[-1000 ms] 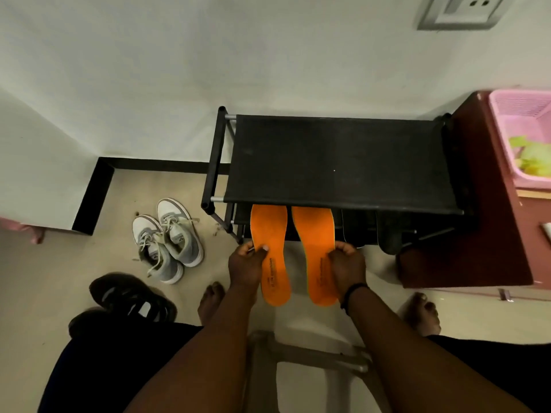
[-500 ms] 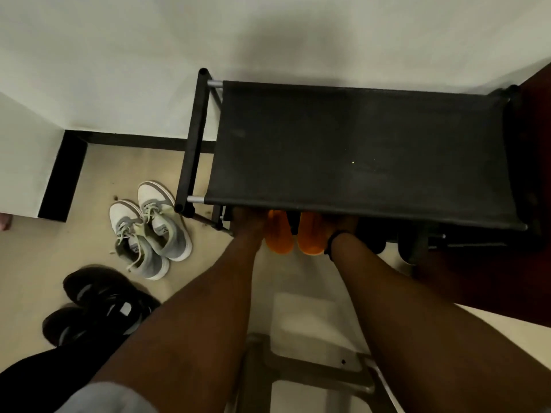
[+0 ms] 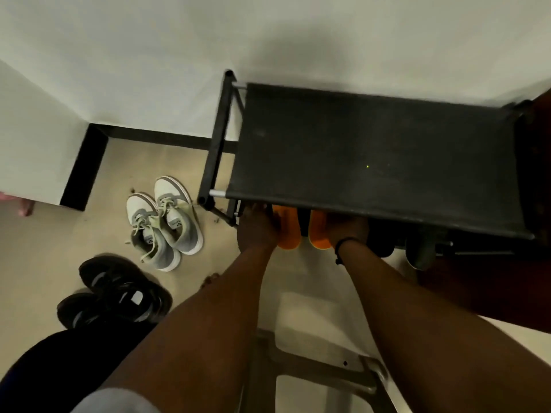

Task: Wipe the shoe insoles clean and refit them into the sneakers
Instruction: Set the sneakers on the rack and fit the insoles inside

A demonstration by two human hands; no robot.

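- The rack point(image 3: 378, 150) filled the upper right of the frame against the wall; its black top hid the shelf below, so most of what lay there could not be seen; since a second before, the view had swung, and the pink basket and wall socket had gone from sight.
- The grey sneakers point(image 3: 165, 222) stood side by side left of centre, beside the rack's leg, well apart from both hands; judging by that, refitting was not yet begun; they had not moved.
- The insoles point(image 3: 287, 231) lay at centre on the lower shelf, only their orange heels showing; a second before, far more of their length stuck out, so they had been pushed in, probably to park them.
- The left hand point(image 3: 258, 226) rested on the left insole and the right hand point(image 3: 347, 228) on the right one, fingers under the rack; whether either gripped or merely pressed, I could not tell.
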